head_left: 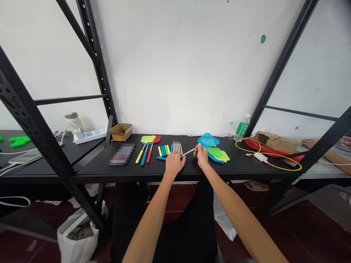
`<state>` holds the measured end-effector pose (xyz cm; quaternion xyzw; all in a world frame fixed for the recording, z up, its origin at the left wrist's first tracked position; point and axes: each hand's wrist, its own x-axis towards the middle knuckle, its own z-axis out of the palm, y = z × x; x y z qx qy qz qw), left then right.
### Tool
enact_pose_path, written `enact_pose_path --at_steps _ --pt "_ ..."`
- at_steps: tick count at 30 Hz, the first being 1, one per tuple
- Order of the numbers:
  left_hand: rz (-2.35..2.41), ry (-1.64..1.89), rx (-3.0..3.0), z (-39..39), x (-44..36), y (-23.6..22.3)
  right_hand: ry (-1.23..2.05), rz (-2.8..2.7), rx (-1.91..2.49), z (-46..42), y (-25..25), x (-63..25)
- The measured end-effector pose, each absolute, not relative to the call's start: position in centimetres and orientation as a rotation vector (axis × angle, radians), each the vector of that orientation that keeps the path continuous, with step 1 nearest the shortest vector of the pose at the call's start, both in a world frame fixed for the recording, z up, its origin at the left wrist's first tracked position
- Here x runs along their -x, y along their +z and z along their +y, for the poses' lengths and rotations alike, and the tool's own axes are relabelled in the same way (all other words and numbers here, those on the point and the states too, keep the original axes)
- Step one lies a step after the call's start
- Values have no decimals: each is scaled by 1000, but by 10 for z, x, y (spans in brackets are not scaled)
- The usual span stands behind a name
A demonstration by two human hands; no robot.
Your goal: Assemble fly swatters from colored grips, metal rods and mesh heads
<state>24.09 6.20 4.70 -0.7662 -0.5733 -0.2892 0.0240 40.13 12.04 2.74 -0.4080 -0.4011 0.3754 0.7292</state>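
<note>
My left hand is closed on one end of a thin metal rod, beside several silver rods lying on the black table. The rod's other end meets my right hand, whose fingers are pinched together. A blue fly swatter head shows right at those fingertips; whether they grip it too is hard to see. Under and beside the right hand lie green and yellow-green swatter heads. Coloured handle grips lie left of the left hand, partly in a row.
Three fly swatters with yellow, blue and red handles lie to the left. Farther left are a blurred phone-like slab and a cardboard box. A bottle, a yellow cable and red material are at right. Black shelf posts flank the table.
</note>
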Motion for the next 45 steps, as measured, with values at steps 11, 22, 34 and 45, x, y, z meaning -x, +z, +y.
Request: enact_pose_path --at_steps 11,22,34,45 --pt "-1850 -916 2395 62 -242 47 809 -891 916 120 28 -401" --pt "-1815 -907 2421 64 -241 45 838 -941 924 115 31 -399" --pt "-1801 -1007 2458 69 -238 44 835 -953 920 114 32 -398" --pt "-1655 -1540 2555 82 -229 39 833 -899 934 117 30 -400"
